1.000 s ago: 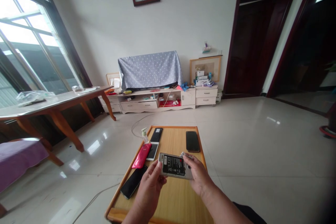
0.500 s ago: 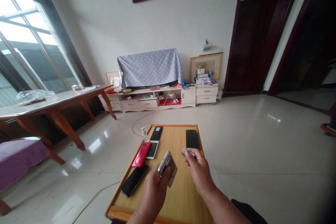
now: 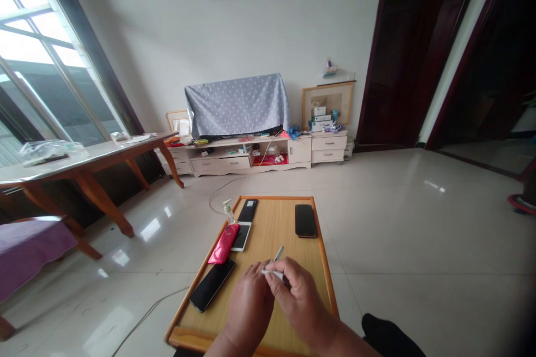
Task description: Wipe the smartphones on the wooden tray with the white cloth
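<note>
Over the small wooden table, both hands meet. My left hand (image 3: 251,298) is closed around a phone (image 3: 279,252), turned edge-on so that only a thin silver strip shows past the fingers. Against it, my right hand (image 3: 295,293) pinches a small white thing (image 3: 274,273), too small to tell what it is. A black phone (image 3: 213,285) lies left of my left hand. Beyond it are a pink phone (image 3: 224,244), a white-framed phone (image 3: 242,236) and a dark phone (image 3: 248,210). Another black phone (image 3: 305,220) lies at the far right corner.
A clear pump bottle (image 3: 229,212) stands at the table's left edge. The table (image 3: 276,223) has a raised wooden rim. A cable (image 3: 154,309) runs over the floor on the left. A low white cabinet (image 3: 299,153) stands along the wall, beside a larger table (image 3: 109,159).
My right hand has moved left and met my left hand. The held phone has turned from showing its broad face to edge-on. The phones on the table have stayed put.
</note>
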